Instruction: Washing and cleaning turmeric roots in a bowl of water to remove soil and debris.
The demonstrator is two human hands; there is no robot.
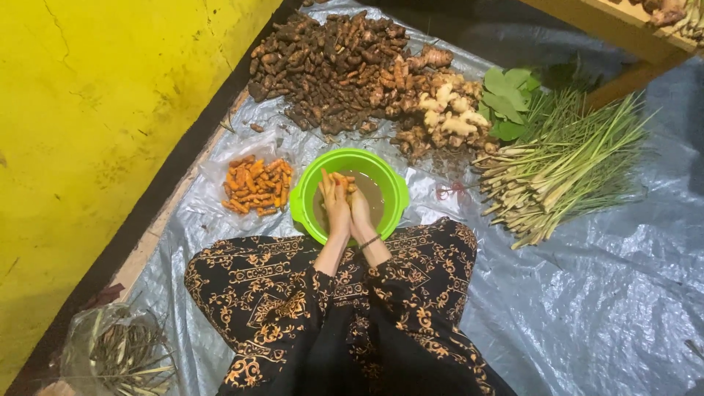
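left hand [336, 207] | palm inward, grip grasping orange roots [339, 178] | right hand [360, 207] | pressed alongside, grip unclear | green bowl [302, 198]

A round green plastic basin [350, 194] sits on the grey plastic sheet [587, 308], just ahead of the person's crossed legs. Both hands, left hand [336, 205] and right hand [360, 209], are inside it, side by side. At nine o'clock of the basin lies a pile of peeled orange turmeric roots [257, 186]. At twelve o'clock spreads a heap of brown unpeeled roots [330, 66], with pale knobbly ginger pieces [449, 110] at one o'clock. At three o'clock lies a bundle of long lemongrass stalks [565, 169], with flat green leaves [510, 99] behind it.
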